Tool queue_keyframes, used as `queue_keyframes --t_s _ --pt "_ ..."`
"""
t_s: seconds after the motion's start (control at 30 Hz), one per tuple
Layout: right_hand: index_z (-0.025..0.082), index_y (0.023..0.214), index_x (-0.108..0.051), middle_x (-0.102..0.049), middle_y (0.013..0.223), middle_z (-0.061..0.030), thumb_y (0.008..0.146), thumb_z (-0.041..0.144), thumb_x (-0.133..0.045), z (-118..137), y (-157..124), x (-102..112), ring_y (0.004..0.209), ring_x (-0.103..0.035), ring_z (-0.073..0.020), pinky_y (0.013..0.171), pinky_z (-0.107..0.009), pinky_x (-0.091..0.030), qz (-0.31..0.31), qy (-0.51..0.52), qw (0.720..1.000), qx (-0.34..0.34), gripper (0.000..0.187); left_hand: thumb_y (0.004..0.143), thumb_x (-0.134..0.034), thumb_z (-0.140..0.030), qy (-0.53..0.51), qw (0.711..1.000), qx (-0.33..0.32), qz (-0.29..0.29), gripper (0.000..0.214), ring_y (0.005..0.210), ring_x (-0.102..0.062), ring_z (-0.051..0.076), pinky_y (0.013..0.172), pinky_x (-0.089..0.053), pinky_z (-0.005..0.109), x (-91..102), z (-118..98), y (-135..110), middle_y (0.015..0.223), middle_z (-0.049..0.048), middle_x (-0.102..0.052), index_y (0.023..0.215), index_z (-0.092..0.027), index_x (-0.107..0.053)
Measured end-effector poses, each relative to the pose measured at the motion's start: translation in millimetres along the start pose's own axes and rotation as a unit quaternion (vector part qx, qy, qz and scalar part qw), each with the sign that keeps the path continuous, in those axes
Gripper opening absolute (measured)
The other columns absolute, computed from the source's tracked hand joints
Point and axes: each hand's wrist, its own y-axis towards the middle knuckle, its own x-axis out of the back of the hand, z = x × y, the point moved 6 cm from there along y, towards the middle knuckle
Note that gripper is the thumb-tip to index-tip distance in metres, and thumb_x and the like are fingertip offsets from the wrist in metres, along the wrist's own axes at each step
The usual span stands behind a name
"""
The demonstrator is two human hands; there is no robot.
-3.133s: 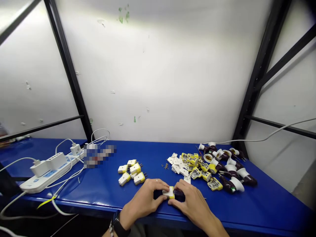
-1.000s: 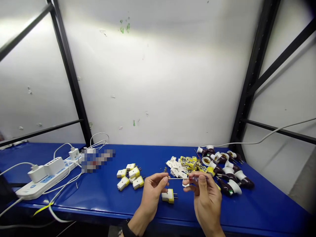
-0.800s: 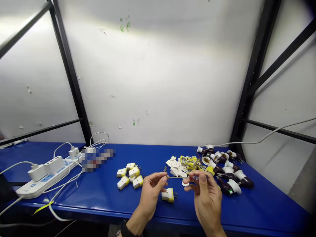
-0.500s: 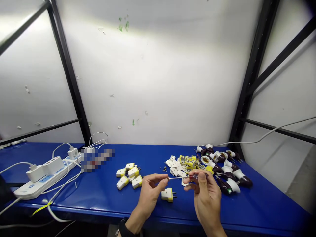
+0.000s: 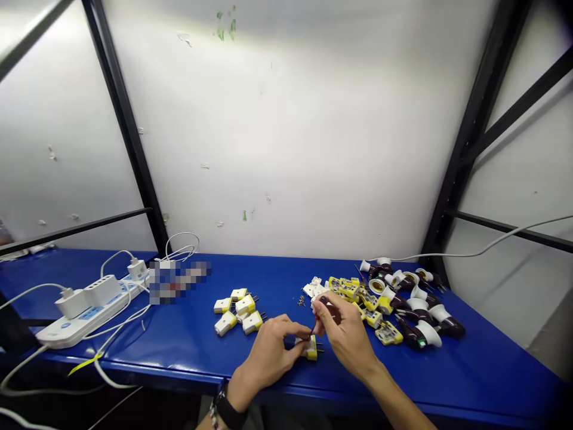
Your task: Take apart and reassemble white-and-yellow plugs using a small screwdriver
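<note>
Head view: screwdriver [image 5: 323, 301] over plug [image 5: 311, 349]

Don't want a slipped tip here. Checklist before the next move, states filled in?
1. Screwdriver held in right hand: ok.
2. White-and-yellow plug down on the blue table, prongs pointing right: ok.
3. Left hand at the plug: ok, fingers cover part of it.
4. Screwdriver tip seated: cannot tell, hidden by fingers.
5. Screw in the plug: cannot tell, same reason.
6. Loose screws apart from the plug: ok, lying beyond it.
</note>
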Motion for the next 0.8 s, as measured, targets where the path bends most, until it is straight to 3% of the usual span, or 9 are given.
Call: queue_keyframes --t_s 0.13,0.27,0.47,0.57,0.67,0.8 --pt "0.021 0.076 -0.058 -0.059 0.06 0.0026 0.098 0.041 -0.054 -1.7 7.1 -6.4 0.052 -0.062 -0.015 0.055 -0.026 -0.051 0.03 -0.023 0.999 0.004 0.029 0.083 -0.069 -0.018 0.001 1.0 0.013 0.001 0.018 0.083 -0.068 0.022 0.077 -0.048 0.03 -0.8 7.7 -0.1 0.088 0.0028 -0.08 0.093 -0.027 -0.082" --pt "0.021 0.077 -0.06 -0.061 0.063 0.002 0.096 0.04 -0.056 0.1 11.3 -13.1 0.052 -0.064 -0.0153 0.052 -0.025 -0.051 0.067 -0.018 0.998 -0.003 0.027 0.089 -0.063 -0.02 -0.018 1.0 -0.004 0.014 0.018 0.088 -0.068 0.023 0.082 -0.047 0.031 0.6 2.4 -0.1 0.093 0.0039 -0.079 0.093 -0.025 -0.08" --pt "0.021 0.068 -0.052 -0.058 0.055 0.0047 0.086 0.041 -0.07 -4.6 15.8 -16.2 0.047 -0.061 -0.015 0.047 -0.025 -0.048 0.033 -0.022 0.999 -0.023 0.032 0.087 -0.065 -0.024 -0.031 0.999 0.015 -0.028 0.013 0.078 -0.069 0.022 0.072 -0.048 0.029 -0.8 3.8 1.4 0.084 0.0046 -0.078 0.087 -0.022 -0.077" --pt "0.02 0.088 -0.063 -0.07 0.076 -0.0006 0.086 0.041 -0.07 -5.7 14.4 -14.5 0.052 -0.063 -0.014 0.051 -0.025 -0.051 0.035 -0.016 0.999 -0.013 0.023 0.09 -0.06 -0.022 -0.023 1.0 -0.002 -0.02 0.018 0.072 -0.067 0.021 0.069 -0.046 0.028 -2.9 3.2 1.5 0.08 0.0045 -0.076 0.086 -0.021 -0.077" --pt "0.021 0.113 -0.066 -0.073 0.098 -0.0051 0.094 0.038 -0.059 -4.0 11.2 -15.4 0.057 -0.065 -0.0132 0.058 -0.027 -0.053 0.074 -0.003 0.997 0.011 0.027 0.092 -0.053 -0.018 -0.001 1.0 -0.022 -0.004 0.025 0.066 -0.063 0.018 0.065 -0.043 0.028 -3.4 0.2 0.4 0.073 0.0034 -0.072 0.08 -0.021 -0.075" --pt "0.02 0.086 -0.066 -0.068 0.071 0.0003 0.089 0.033 -0.065 -4.3 11.6 -11.2 0.056 -0.062 -0.0144 0.053 -0.025 -0.047 0.044 -0.044 0.998 0.024 0.014 0.088 -0.06 -0.02 -0.011 1.0 -0.014 -0.015 0.015 0.076 -0.067 0.021 0.067 -0.047 0.027 -1.9 0.2 0.6 0.083 0.005 -0.074 0.087 -0.021 -0.075"
